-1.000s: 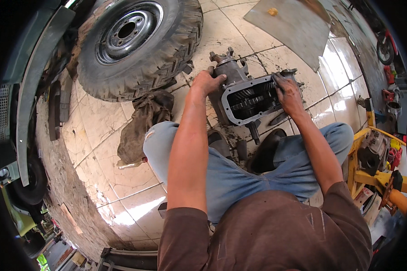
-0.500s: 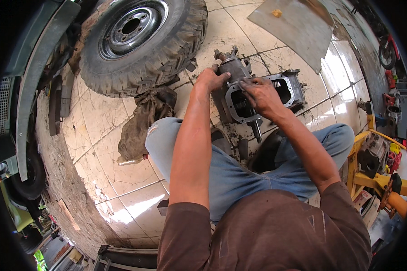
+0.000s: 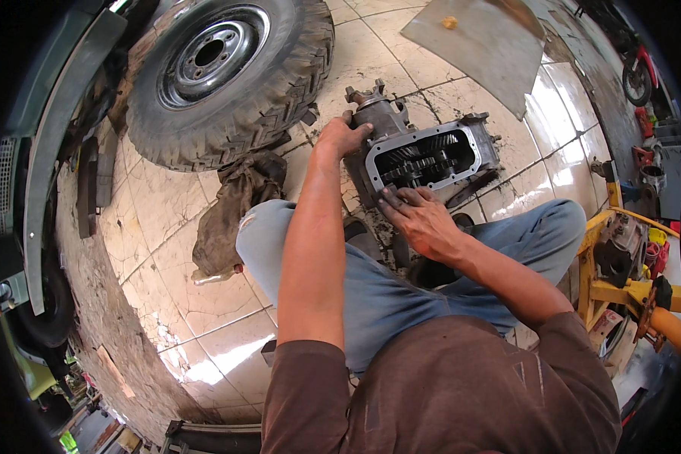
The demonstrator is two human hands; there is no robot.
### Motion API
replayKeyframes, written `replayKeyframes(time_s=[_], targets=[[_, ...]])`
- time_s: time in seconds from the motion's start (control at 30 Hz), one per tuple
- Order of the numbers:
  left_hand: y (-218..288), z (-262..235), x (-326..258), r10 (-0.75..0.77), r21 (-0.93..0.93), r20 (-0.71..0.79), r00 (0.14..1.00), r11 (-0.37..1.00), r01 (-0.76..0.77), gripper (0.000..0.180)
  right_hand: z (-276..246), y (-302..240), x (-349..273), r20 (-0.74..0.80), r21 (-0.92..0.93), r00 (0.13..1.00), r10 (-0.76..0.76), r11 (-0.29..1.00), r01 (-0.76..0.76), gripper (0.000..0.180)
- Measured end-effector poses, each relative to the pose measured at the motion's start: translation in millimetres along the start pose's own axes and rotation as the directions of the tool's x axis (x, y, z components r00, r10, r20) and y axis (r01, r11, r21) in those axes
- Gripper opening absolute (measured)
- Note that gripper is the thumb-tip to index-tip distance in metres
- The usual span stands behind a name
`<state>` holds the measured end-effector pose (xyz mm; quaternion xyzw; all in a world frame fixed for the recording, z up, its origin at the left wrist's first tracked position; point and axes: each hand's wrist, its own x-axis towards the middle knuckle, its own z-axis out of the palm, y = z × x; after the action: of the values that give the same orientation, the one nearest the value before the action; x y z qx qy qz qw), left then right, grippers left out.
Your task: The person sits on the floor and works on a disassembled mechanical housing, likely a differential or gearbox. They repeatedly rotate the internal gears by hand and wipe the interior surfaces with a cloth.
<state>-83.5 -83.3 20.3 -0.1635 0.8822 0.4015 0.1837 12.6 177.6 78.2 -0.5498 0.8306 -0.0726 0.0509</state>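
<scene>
A greasy grey metal gearbox housing (image 3: pixel 473 155) lies on the tiled floor in front of me, its flanged top uncovered. Inside the opening, dark toothed gears (image 3: pixel 424 165) show. My left hand (image 3: pixel 342 138) is closed round the housing's far left side, beside its round neck, with the thumb on top and the other fingers mostly hidden. Against the near left edge of the housing lies my right hand (image 3: pixel 424 221), its blackened fingers stretched out and slightly apart. That hand covers part of the near side.
A large tyre on a black rim (image 3: pixel 310 68) lies at the far left, beside a crumpled dark rag (image 3: pixel 238 204). A flat grey sheet (image 3: pixel 480 45) is on the floor at the far right. To my right stands a yellow metal stand (image 3: pixel 594 261) holding a metal part.
My right hand has moved from across the opening toward me, to the housing's near edge, uncovering the gears. A shaft end seen there before is now hidden. My left hand stays on the housing.
</scene>
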Motion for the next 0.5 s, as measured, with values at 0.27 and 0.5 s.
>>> replayKeyframes(time_s=[0.27, 0.5], targets=[[1.9, 4.3, -2.7, -0.041, 0.016, -0.041, 0.998, 0.999, 0.042, 0.079, 10.8, 40.0, -63.7, 0.051, -0.042, 0.992, 0.114, 0.993, -0.112, 0.054], [-5.2, 5.7, -0.7, -0.036, 0.004, -0.057, 0.998, 0.999, 0.036, 0.078, 22.4, 87.3, -90.1, -0.014, 0.010, 0.967, 0.254, 0.967, -0.253, 0.052]])
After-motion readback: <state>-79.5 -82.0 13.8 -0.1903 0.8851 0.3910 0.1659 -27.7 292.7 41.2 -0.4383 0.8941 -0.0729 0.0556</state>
